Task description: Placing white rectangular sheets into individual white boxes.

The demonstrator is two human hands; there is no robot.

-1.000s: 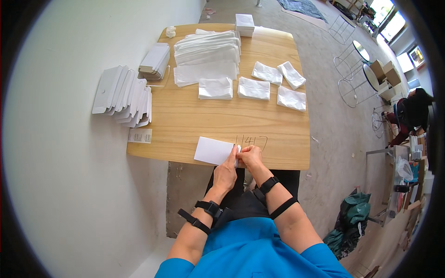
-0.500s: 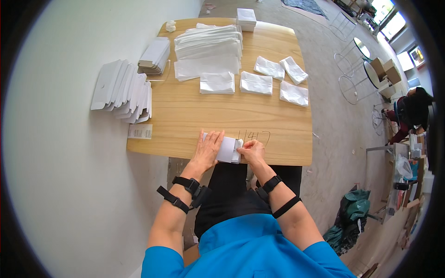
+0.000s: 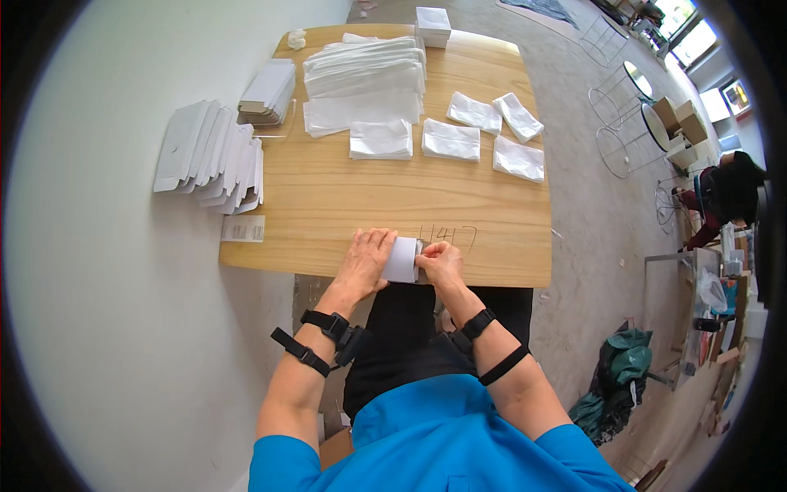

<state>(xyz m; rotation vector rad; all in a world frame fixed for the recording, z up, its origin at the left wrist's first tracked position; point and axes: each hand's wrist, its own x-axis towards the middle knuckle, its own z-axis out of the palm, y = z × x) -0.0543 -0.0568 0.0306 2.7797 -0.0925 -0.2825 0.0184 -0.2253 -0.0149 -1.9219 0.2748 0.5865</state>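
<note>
A small white box lies at the table's near edge, its right end open. My left hand holds it from the left, fingers on top and thumb at the near side. At the open end my right hand is closed in a pinch on a white folded sheet; just a narrow strip of that sheet shows, and the fingertips partly hide it. Beyond my hands lie several folded white sheets, one of them a folded sheet straight ahead of the box.
A large pile of white sheets covers the table's far half. Flat white boxes lean off the left edge, near a stack of cartons. A white box stack stands far back. Another person sits at the right.
The white folded sheet sticks out of the box less than before, my right hand having moved slightly left toward the opening. My left hand keeps its hold on the box.
</note>
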